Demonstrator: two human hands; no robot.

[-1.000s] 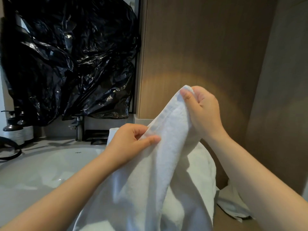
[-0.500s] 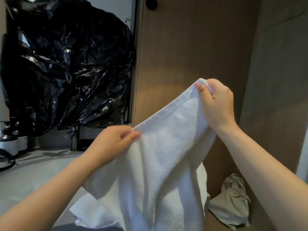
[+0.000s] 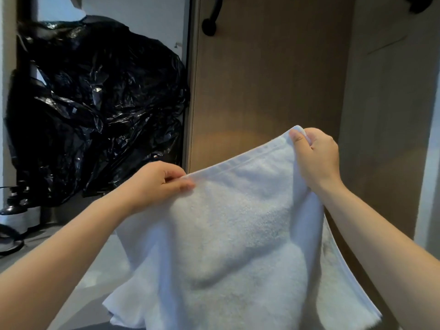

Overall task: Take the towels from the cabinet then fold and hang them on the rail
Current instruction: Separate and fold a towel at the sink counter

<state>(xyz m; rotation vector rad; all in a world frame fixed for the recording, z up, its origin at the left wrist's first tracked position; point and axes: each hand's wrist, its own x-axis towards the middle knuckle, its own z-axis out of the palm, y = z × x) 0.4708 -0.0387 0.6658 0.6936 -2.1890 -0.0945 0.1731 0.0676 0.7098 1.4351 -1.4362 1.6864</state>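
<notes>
1. We hold a white towel (image 3: pixel 233 239) up in front of us with both bare hands, stretched along its hemmed top edge.
2. Our left hand (image 3: pixel 154 184) has its grip closed on the left end of that edge, thumb on the near face and fingers curled behind the hem.
3. Our right hand (image 3: pixel 316 156) has its grip closed on the right corner, bunched in the fist, and sits higher than the left, so the edge slopes up to the right.
4. The towel hangs down from the two hands; its lower part falls in loose folds and runs out of view at the bottom.
5. More white cloth (image 3: pixel 123 306) lies under the hanging towel, on the grey bench (image 3: pixel 100 265) at its near edge; we cannot tell whether it is part of the same towel.
6. Behind the towel stands a wooden panel (image 3: pixel 262 79), with a black rail bracket (image 3: pixel 210 17) at the top of it.
7. A crumpled black plastic bag (image 3: pixel 95 108) hangs over the bench's back left side.
8. Dark pump bottles (image 3: pixel 16 210) stand at the far left edge of the bench, below the bag.
</notes>
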